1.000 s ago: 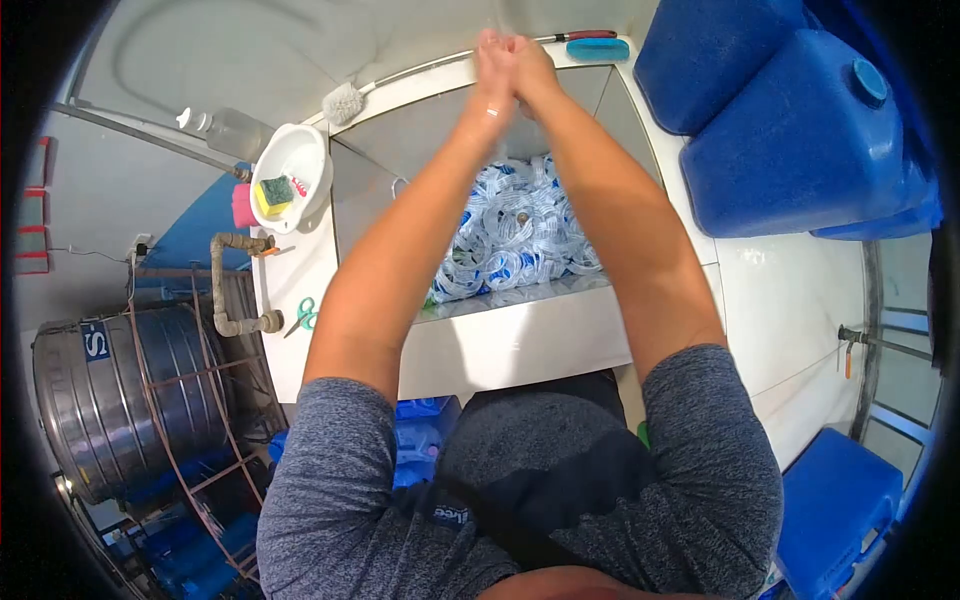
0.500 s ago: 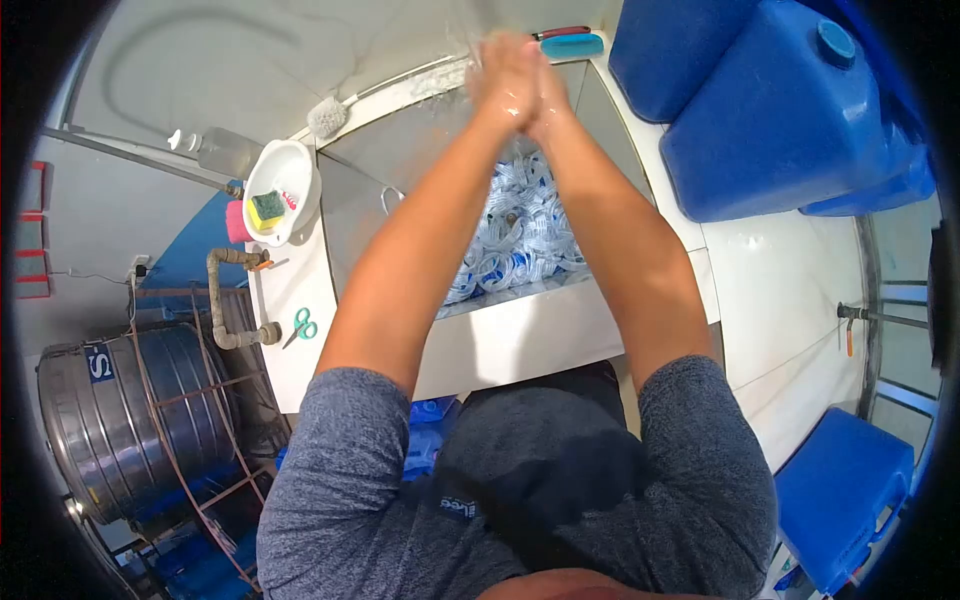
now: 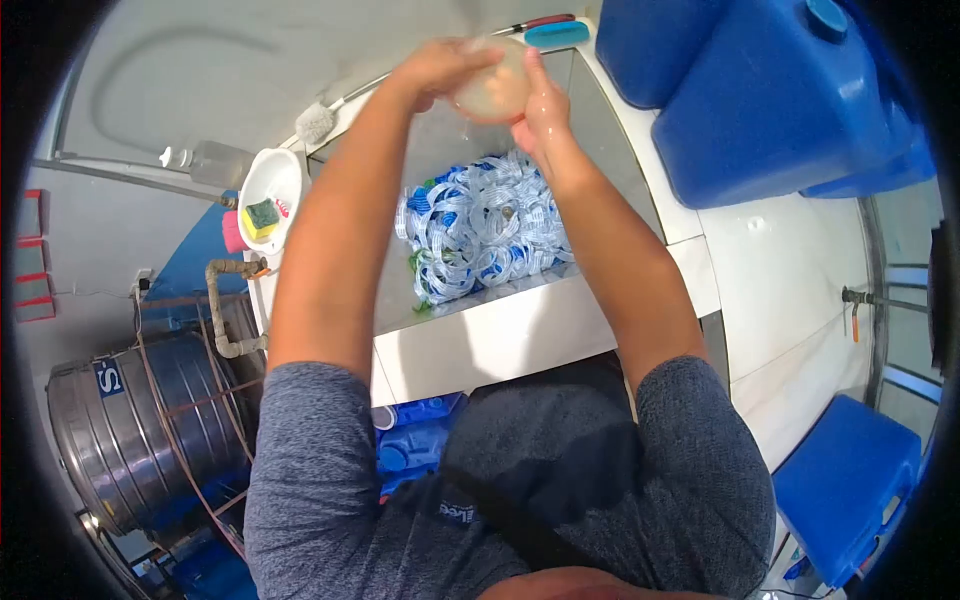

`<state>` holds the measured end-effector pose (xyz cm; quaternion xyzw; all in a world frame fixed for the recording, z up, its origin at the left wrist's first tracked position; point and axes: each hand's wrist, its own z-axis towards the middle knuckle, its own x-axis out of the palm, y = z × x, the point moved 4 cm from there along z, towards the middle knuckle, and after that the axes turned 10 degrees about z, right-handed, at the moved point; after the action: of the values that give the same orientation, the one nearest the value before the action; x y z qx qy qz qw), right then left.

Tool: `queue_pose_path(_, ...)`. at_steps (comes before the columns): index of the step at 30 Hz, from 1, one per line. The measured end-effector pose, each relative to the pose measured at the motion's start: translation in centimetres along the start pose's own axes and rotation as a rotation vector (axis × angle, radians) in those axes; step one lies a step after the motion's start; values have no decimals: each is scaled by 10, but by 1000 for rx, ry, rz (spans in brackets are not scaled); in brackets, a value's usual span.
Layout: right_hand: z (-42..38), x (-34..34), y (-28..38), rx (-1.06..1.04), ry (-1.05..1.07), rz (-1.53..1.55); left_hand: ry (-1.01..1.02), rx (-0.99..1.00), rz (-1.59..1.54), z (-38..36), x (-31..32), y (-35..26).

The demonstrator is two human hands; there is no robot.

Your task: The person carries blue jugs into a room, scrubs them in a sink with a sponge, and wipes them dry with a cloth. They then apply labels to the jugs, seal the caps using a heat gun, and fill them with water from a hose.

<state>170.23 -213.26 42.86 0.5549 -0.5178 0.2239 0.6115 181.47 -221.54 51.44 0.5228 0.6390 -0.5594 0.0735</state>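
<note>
Both my arms reach out over a grey sink (image 3: 440,140). My left hand (image 3: 440,65) curls over the top left of a pale, translucent round object (image 3: 492,90). My right hand (image 3: 543,112), wet and shiny, supports the same object from the right and below. What the object is I cannot tell. Under my hands, a heap of blue and white plastic pieces (image 3: 480,225) fills the sink basin.
Large blue jerrycans (image 3: 780,100) stand on the white counter at the right. A white bowl with a sponge (image 3: 268,185), a brush (image 3: 318,122) and a clear bottle (image 3: 215,160) sit at the left. A steel tank (image 3: 130,430) stands lower left, a blue stool (image 3: 850,490) lower right.
My hands were pressed palm to palm and rubbing together. Now they have parted and hold a pale round object between them. My left arm has swung leftward.
</note>
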Motion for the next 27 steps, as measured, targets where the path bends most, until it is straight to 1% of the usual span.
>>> queue_pose_path(2, -3, -2, 11, 3, -48, 59, 31, 251, -225, 2, 1, -4)
queue_pose_path(3, -5, -1, 7, 99, -54, -364, -80, 189, -81, -3, -4, -13)
queue_pose_path(4, -5, -4, 7, 192, -77, -790, -143, 186, 358, 1, -5, -18)
queue_pose_path(5, 19, -32, -13, -179, 211, -1288, -211, 199, 791, 9, -6, -23)
queue_pose_path(6, 39, -64, -34, -558, 500, -1781, -307, 256, 809, 9, -4, -23)
queue_pose_path(7, 24, -66, -23, -420, 473, -1737, -471, 542, 1077, 9, 1, -15)
queue_pose_path(8, 16, -74, -22, -82, 345, -1521, -402, 322, 946, 3, -1, -24)
queue_pose_path(9, 1, -75, -14, -159, 446, -1813, -431, 490, 970, 18, -8, -6)
queue_pose_path(10, -29, -75, 6, 75, 230, -1382, -406, 531, 1041, 21, -14, -4)
queue_pose_path(11, -57, -72, 27, -103, 213, -1264, -308, 342, 877, 33, -25, 5)
queue_pose_path(12, -75, -77, 36, -185, 260, -1403, -299, 299, 354, 33, -31, 25)
queue_pose_path(13, -92, -84, 47, -260, 309, -1547, -259, 388, 210, 34, -39, 30)
queue_pose_path(14, -123, -87, 72, -187, 333, -1614, -178, 250, -128, 18, -39, 25)
queue_pose_path(15, -160, -89, 100, -114, 355, -1676, 45, 268, -306, 33, -53, 36)
queue_pose_path(16, -189, -101, 117, -113, 323, -1729, 99, 301, -488, 16, -48, 19)
queue_pose_path(17, -216, -119, 130, -114, 283, -1781, 146, 282, -494, 26, -57, 29)
queue_pose_path(18, -248, -141, 141, -219, 290, -1845, 6, 165, -429, 13, -55, 28)
queue_pose_path(19, -292, -150, 162, -206, 189, -1802, 39, 327, -345, 13, -48, 27)
queue_pose_path(20, -323, -175, 163, -123, 195, -1905, 29, 373, -264, 15, -48, 30)
queue_pose_path(21, -364, -196, 173, -72, 165, -1884, 8, 414, -183, 15, -47, 29)
queue_pose_path(22, -410, -217, 177, -96, 99, -1919, 37, 456, -175, 14, -42, 24)
queue_pose_path(23, -456, -249, 175, -322, -5, -1907, -15, 406, -46, 16, -37, 21)
queue_pose_path(24, -506, -277, 172, -334, -84, -1966, -65, 349, 86, 21, -28, 18)
queue_pose_path(25, -559, -310, 164, -231, -168, -1963, -29, 375, 101, 24, -12, 15)
queue_pose_path(26, -607, -353, 143, -49, -237, -2130, 50, 408, 37, 26, 6, 14)
queue_pose_path(27, -666, -342, 140, 297, -506, -2042, 129, 432, -26, 25, 22, 11)
